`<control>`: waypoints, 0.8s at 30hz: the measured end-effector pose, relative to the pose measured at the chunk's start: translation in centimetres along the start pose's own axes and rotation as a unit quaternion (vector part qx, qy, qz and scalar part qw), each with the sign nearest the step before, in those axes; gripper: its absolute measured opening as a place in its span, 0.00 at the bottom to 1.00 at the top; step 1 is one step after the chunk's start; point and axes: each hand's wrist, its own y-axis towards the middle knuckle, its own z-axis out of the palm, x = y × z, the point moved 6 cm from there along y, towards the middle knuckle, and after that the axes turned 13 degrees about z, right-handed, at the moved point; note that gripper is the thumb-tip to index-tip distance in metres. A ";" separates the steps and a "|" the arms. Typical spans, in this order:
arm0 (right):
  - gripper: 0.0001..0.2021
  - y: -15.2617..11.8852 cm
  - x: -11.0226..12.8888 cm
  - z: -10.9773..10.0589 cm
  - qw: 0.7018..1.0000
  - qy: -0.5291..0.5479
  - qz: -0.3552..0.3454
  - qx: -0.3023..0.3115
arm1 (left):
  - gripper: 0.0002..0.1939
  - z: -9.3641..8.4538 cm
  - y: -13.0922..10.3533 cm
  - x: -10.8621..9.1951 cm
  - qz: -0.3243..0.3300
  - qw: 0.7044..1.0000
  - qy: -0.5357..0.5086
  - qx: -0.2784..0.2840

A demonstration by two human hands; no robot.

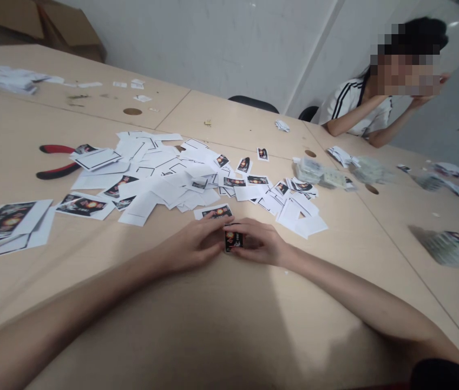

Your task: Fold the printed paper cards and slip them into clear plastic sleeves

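Between my two hands is a small rectangular piece with a dark printed face (234, 239); whether it is a box or a stack of cards I cannot tell. My left hand (192, 242) holds its left side, fingers over the top and thumb below. On the other side, my right hand (261, 241) grips it between fingers and thumb. A printed card (215, 212) lies just beyond my fingertips. Past it spreads a loose heap of white paper cards (160, 168), some face up with dark and orange prints.
Pliers with red and black handles (57, 161) lie partly under the heap. A smaller card pile (16, 225) is at left. Clear plastic packs (314, 172) and a stack of packs (454, 249) stand right. Another person (355, 111) sits across the table (335, 281).
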 end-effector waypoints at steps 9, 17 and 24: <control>0.19 0.0 -0.1 -0.1 1.000 0.002 0.001 -0.008 | 0.22 0.0 -0.1 -0.1 0.028 1.000 -0.013 -0.004; 0.18 0.1 0.1 0.0 1.000 0.005 -0.007 -0.002 | 0.22 0.0 0.1 -0.2 0.021 1.000 -0.004 -0.012; 0.18 0.1 -0.1 0.0 1.000 0.000 0.005 -0.007 | 0.22 0.1 0.1 0.0 0.008 1.000 0.002 -0.015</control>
